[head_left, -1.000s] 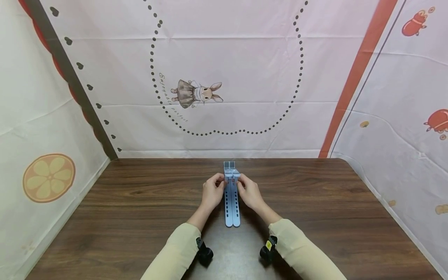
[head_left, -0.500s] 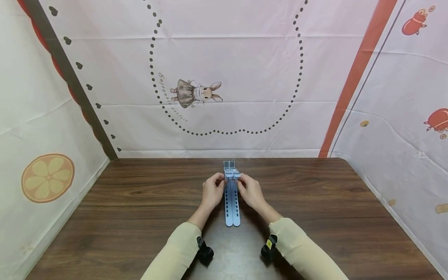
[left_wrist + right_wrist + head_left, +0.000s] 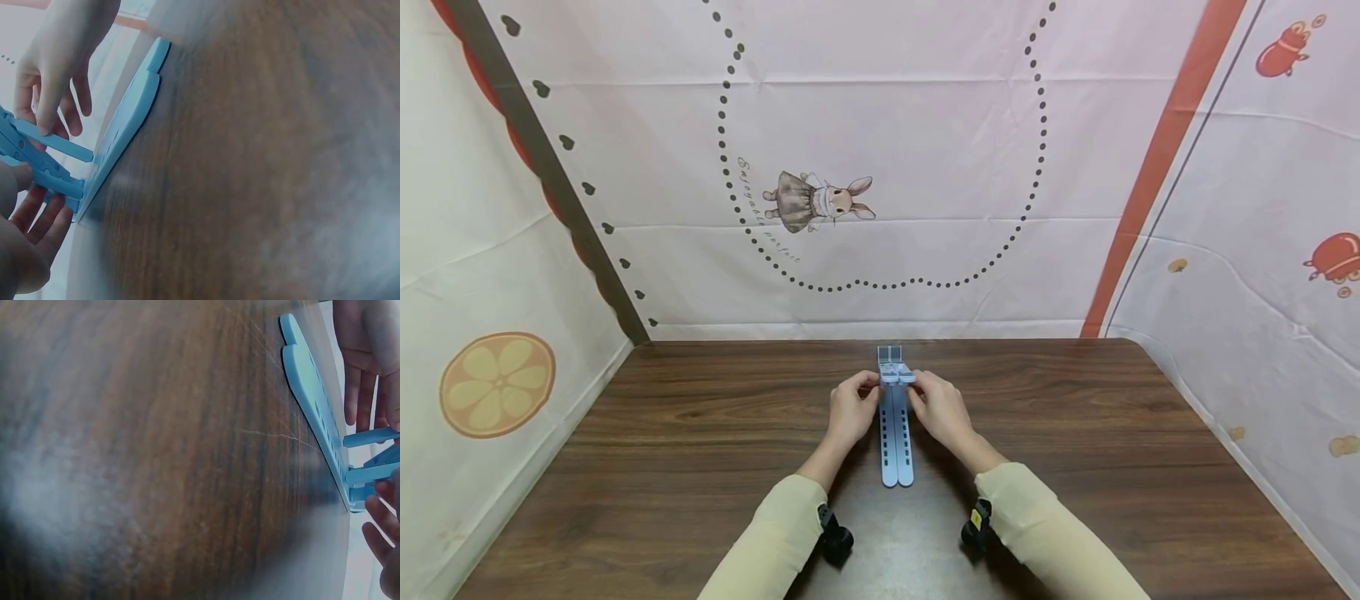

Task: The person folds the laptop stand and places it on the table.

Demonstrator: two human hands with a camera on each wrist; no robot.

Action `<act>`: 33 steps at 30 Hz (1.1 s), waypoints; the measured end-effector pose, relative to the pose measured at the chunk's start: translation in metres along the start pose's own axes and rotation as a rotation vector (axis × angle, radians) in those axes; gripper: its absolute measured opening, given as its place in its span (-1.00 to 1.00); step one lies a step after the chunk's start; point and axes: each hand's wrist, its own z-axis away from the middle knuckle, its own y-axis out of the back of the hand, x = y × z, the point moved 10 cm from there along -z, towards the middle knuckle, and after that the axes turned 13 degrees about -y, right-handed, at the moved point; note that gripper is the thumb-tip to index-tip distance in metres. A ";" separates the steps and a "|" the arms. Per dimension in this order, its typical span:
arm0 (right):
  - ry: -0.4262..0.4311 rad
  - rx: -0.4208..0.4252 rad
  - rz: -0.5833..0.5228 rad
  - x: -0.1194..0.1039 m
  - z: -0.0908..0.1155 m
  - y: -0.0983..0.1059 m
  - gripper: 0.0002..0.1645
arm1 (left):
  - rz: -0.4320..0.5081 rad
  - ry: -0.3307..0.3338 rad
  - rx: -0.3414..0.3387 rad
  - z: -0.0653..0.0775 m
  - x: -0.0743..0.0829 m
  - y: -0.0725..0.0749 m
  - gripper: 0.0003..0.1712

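Observation:
A light blue folding laptop stand [image 3: 905,472] lies on the table, its two long slotted legs side by side and pointing toward me. Its hinged upper arms [image 3: 61,145] are raised off the legs at the far end. On the left side, my left hand [image 3: 851,412] pinches one arm between thumb and fingers. Opposite it, my right hand [image 3: 943,412] pinches the other arm, its thumb on the strip in the left wrist view. The right wrist view also has the raised arms [image 3: 374,474] between both hands. Parts of the fingertips are hidden behind the stand.
The brown wooden table [image 3: 700,467] reaches back to a printed white cloth [image 3: 925,150] close behind the stand. Similar cloth hangs at both sides. Black wrist cameras [image 3: 836,543] sit under the two sleeves.
The stand's upper part has tipped slightly toward me, with both hands keeping their hold. The legs stay in place on the table; the head view has shifted a little.

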 end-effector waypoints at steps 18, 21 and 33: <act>-0.017 0.064 0.085 -0.001 -0.006 0.005 -0.92 | 0.003 0.079 -0.025 -0.003 -0.008 -0.001 -0.91; -0.034 0.066 0.098 0.000 -0.007 0.006 -0.90 | 0.005 0.082 -0.021 -0.003 -0.008 -0.001 -0.91; -0.046 0.077 0.106 0.001 -0.014 0.008 -0.86 | 0.011 0.086 -0.004 -0.008 -0.009 0.001 -0.92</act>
